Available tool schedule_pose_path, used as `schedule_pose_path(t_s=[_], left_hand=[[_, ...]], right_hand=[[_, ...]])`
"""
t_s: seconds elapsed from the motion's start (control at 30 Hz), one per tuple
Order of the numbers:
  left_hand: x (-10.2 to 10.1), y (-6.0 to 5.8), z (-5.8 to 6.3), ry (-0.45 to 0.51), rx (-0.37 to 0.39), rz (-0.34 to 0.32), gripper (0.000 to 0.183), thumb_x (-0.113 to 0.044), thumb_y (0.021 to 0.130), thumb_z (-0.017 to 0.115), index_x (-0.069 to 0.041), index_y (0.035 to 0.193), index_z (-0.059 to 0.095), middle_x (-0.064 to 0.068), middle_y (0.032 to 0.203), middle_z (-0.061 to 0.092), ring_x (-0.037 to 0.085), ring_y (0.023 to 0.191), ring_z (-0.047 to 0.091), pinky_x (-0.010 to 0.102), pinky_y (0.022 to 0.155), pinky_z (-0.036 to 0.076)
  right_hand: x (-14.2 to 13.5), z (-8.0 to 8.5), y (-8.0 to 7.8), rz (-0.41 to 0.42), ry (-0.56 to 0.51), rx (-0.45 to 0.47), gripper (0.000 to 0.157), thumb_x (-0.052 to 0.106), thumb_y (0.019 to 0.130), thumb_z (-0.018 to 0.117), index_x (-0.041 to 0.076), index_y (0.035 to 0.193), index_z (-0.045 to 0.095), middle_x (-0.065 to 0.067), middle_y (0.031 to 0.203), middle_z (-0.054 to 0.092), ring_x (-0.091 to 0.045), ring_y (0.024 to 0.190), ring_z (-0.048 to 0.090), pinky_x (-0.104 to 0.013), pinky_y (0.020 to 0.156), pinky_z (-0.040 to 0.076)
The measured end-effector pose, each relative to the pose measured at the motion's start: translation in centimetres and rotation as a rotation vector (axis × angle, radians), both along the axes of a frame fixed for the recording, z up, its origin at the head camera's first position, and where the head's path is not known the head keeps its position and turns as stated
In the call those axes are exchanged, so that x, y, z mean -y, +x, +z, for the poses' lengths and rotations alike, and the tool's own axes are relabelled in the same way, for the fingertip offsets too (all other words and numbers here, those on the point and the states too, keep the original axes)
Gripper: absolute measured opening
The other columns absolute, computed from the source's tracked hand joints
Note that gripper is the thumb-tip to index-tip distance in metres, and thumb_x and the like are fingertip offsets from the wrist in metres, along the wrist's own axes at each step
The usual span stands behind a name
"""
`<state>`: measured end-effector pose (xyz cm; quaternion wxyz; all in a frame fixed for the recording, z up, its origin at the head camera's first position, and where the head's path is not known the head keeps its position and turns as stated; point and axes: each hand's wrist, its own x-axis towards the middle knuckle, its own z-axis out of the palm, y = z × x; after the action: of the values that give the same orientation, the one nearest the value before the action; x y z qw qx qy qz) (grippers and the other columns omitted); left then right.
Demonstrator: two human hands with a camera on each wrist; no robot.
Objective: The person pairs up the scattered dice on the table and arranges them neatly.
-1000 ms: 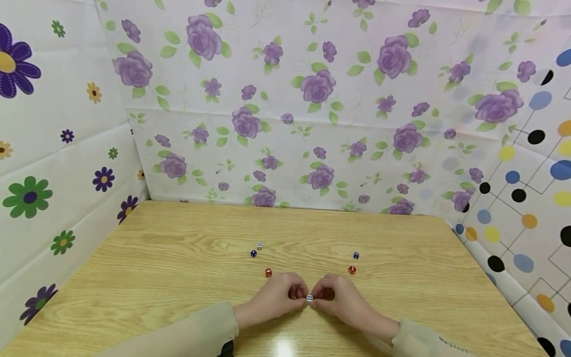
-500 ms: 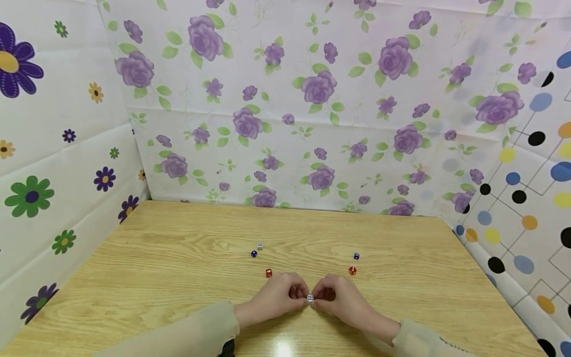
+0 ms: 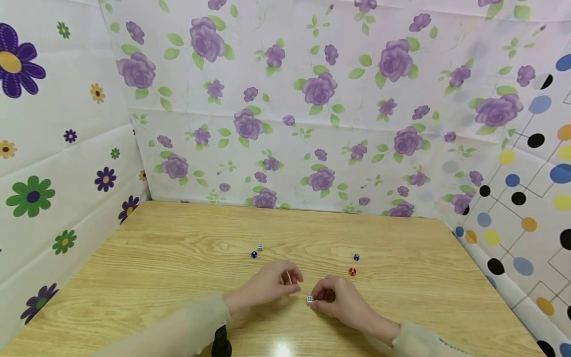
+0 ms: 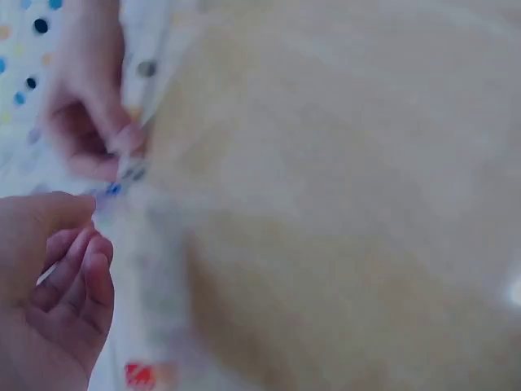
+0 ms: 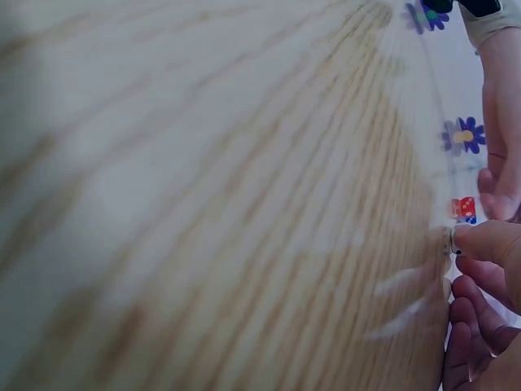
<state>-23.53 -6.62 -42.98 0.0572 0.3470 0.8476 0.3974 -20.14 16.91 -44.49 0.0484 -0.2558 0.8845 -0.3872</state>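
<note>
My right hand [image 3: 342,300] holds a small white die [image 3: 310,300] by its right side, at the tips of thumb and forefinger, low over the table. In the right wrist view the thumb lies against this white die [image 5: 449,239]. Left of it, my left hand [image 3: 271,282] hovers apart from the die, thumb and fingers spread and loosely curved around nothing. A red die [image 4: 140,375] shows below the left hand in the left wrist view; in the head view that hand hides it.
Farther back on the left of the wooden table [image 3: 196,233] are another white die [image 3: 260,246] and a blue die [image 3: 254,254]. On the right lie a second blue die [image 3: 356,257] and a red die [image 3: 352,271]. Patterned cloth [image 3: 285,139] walls the table's back and sides.
My left hand has let go of the white die and moved left and slightly away, its fingers parting and covering the left red die. The right hand has stayed at the white die.
</note>
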Motion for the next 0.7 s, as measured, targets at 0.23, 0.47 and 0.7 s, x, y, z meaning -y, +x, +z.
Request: schedule_pose_path(t_s=[0.23, 0.47, 0.7], left_hand=[[2.9, -3.0, 3.0, 0.000, -0.180, 0.021, 0.009, -0.014, 0.094, 0.068, -0.011, 0.102, 0.070, 0.000, 0.092, 0.070, 0.004, 0.077, 0.060, 0.019, 0.064, 0.051], [5.8, -6.0, 4.0, -0.032, -0.188, 0.114, 0.007, -0.017, 0.095, 0.066, -0.014, 0.100, 0.071, -0.002, 0.091, 0.070, 0.006, 0.078, 0.059, 0.022, 0.068, 0.050], [7.2, -7.6, 2.9, -0.079, -0.117, 0.209, 0.011, -0.014, 0.095, 0.065, -0.007, 0.102, 0.071, 0.000, 0.091, 0.069, 0.010, 0.080, 0.058, 0.025, 0.071, 0.048]], right_hand=[[-0.1, 0.0, -0.2, 0.012, -0.014, 0.013, 0.008, 0.021, 0.084, 0.079, 0.019, 0.087, 0.072, 0.006, 0.084, 0.065, -0.001, 0.072, 0.056, -0.019, 0.063, 0.049], [-0.1, 0.0, -0.2, 0.010, -0.014, 0.041, 0.008, 0.022, 0.085, 0.078, 0.018, 0.088, 0.072, 0.004, 0.086, 0.064, -0.003, 0.073, 0.056, -0.020, 0.064, 0.049], [-0.2, -0.2, -0.1, -0.006, -0.004, 0.040, 0.007, 0.023, 0.085, 0.078, 0.021, 0.088, 0.072, 0.005, 0.085, 0.063, -0.003, 0.072, 0.054, -0.020, 0.063, 0.048]])
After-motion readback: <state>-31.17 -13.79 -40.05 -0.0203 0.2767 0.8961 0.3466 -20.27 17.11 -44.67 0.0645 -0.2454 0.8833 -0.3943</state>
